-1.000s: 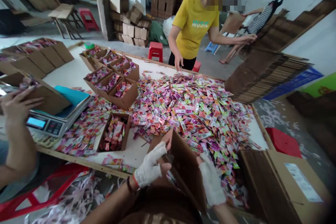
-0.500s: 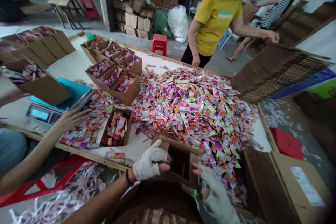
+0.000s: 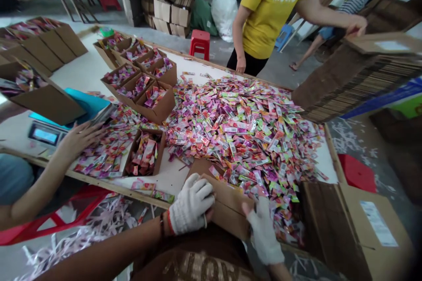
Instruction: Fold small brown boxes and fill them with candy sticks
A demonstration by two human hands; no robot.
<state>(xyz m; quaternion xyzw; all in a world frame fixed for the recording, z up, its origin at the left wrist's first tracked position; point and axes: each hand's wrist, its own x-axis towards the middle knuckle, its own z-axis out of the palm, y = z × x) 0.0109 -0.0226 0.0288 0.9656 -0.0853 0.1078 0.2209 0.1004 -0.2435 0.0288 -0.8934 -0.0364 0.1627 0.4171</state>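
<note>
My left hand [image 3: 191,204] in a white knit glove grips the near left side of a small brown cardboard box [image 3: 227,204] at the table's near edge. On the box's right side my gloved right hand [image 3: 262,228] holds it too. The box tips away from me, its mouth against the big heap of colourful sachets [image 3: 244,131] that covers the table.
A person at the left has a hand [image 3: 77,138] on sachets next to a digital scale [image 3: 46,134]. Small boxes filled with sachets [image 3: 145,96] stand at the left. A person in a yellow shirt [image 3: 273,13] lifts flat cardboard [image 3: 356,79]. A large carton [image 3: 362,228] stands right.
The box has gone from upright and open toward me to tipped forward at the heap. The view has dropped lower. The neighbour's hand has moved from the scale onto sachets.
</note>
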